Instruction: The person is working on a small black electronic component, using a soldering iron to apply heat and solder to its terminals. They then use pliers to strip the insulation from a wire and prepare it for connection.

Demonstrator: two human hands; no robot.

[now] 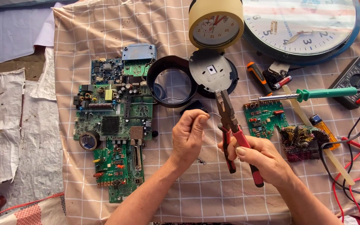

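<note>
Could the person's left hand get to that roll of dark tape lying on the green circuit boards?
Probably yes. The left hand pinches a thin wire beside the red-handled pliers, so it must let go first. The roll of dark tape lies uncovered to its left.

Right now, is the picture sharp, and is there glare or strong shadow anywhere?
Head view: sharp and evenly daylit; soft shadows only under the left hand and right hand; mild glare on the big clock glass; pliers in clear focus.

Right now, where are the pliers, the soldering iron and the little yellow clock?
pliers (235, 135): head view, on the red handle near the pivot.
soldering iron (319, 93): head view, green handle.
little yellow clock (216, 25): head view, its face.
</note>
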